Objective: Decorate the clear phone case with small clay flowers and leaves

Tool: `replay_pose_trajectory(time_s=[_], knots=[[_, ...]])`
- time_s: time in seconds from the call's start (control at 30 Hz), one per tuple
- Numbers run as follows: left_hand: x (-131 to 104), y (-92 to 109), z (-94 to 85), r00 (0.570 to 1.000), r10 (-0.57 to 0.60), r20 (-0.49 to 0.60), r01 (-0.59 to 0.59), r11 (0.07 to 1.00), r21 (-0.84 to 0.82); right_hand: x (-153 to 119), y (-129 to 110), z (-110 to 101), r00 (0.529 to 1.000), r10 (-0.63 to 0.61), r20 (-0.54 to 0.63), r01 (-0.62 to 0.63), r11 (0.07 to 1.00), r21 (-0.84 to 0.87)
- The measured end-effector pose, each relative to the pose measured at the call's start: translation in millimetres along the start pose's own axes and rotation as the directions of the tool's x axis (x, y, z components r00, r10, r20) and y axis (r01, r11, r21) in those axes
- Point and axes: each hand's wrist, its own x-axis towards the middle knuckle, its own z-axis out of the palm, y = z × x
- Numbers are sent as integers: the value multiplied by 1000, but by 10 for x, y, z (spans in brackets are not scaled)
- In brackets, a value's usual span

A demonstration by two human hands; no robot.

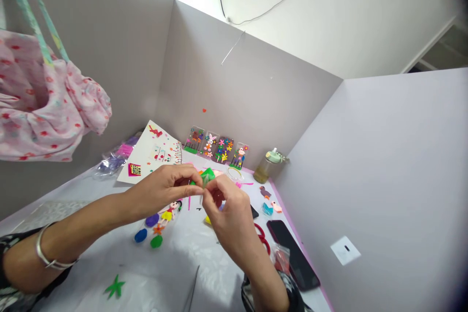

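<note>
My left hand [177,183] and my right hand [228,204] meet over the middle of the table, thumbs and forefingers pinched with the tips almost touching. Between them is what looks like a small clear bag of green clay [208,174], partly hidden by my fingers. Below my left hand lie a clay girl figure [168,213] in a yellow skirt, an orange clay flower [158,229], and purple [152,220], blue [141,235] and green [156,241] clay discs. A green leafy clay piece [115,286] sits nearer me, left of a thin pointed tool [193,285].
Several decorated clear panels [211,145] lean on the back wall beside a sketchbook page [155,151]. A bottle [268,165] stands at back right. Along the right lie clay ducks [265,192], red-handled scissors [261,236], a bag of red clay [281,257] and a phone [292,253]. A fabric bag [47,102] hangs left.
</note>
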Motion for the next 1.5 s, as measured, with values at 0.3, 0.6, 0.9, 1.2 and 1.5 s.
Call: replay_pose_trajectory(time_s=[0.3, 0.6, 0.9, 1.2, 1.5], knots=[[4, 92, -7, 996, 87, 27, -90, 985, 145, -34, 0, 57, 984, -175, -16, 168, 964, -205], [-21, 69, 113, 947, 301, -111, -253, 914, 318, 48, 161, 42, 998, -18, -65, -1, 956, -293], [-64, 102, -16, 935, 338, -111, -295, 912, 285, 99, 109, -56, 939, 259, 228, -258, 965, -34], [-38, -2, 106, 743, 667, 52, -591, 618, 518, 140, 193, -85, 890, 225, 397, -353, 890, 289], [-28, -107, 68, 724, 662, 191, -607, 482, 632, 189, 221, -153, 900, 253, 355, -372, 869, 325]])
